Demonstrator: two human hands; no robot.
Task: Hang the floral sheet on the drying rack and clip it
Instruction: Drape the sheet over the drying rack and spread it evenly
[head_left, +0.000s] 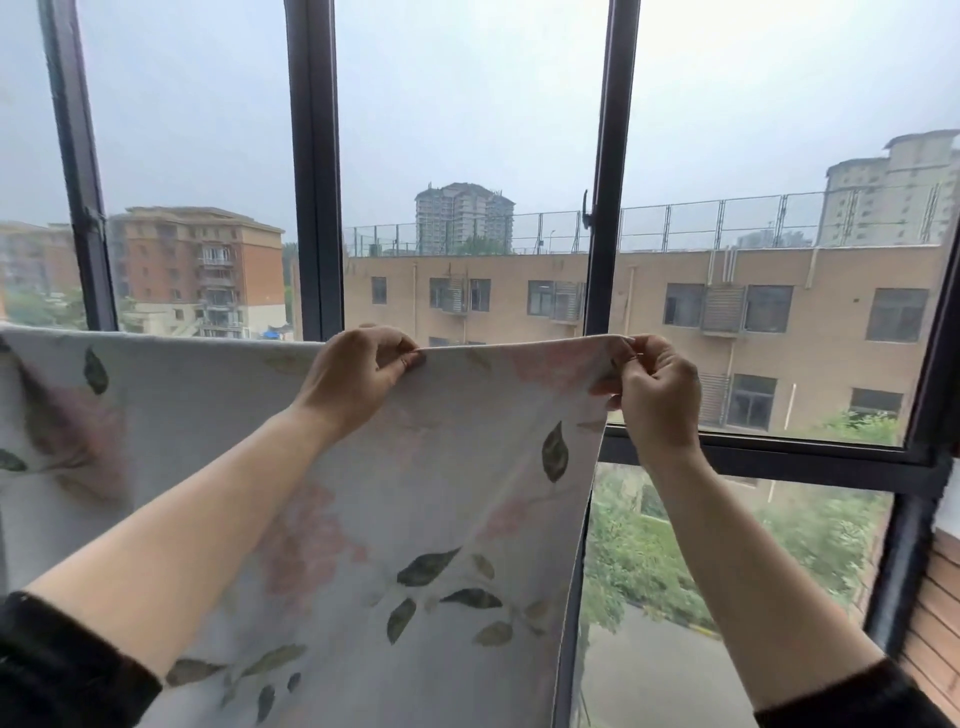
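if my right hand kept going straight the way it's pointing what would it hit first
The right hand pinches the top corner of the floral sheet, so it meets that first. Beyond it, likely the window pane or the dark frame post, though depth is unclear.

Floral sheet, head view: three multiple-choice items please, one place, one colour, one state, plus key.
1. Where does the right hand pinch the floral sheet?
A. bottom hem
B. top right corner
C. left side edge
2. What colour are the printed leaves?
A. dark green
B. bright blue
C. orange
3. How is the sheet?
A. balled up
B. folded in a stack
C. spread out, hanging
Key: 1 B, its fingers close on the top corner; 2 A, the leaves read dark green; 3 C, the left hand also pinches the top edge and the cloth hangs flat below.
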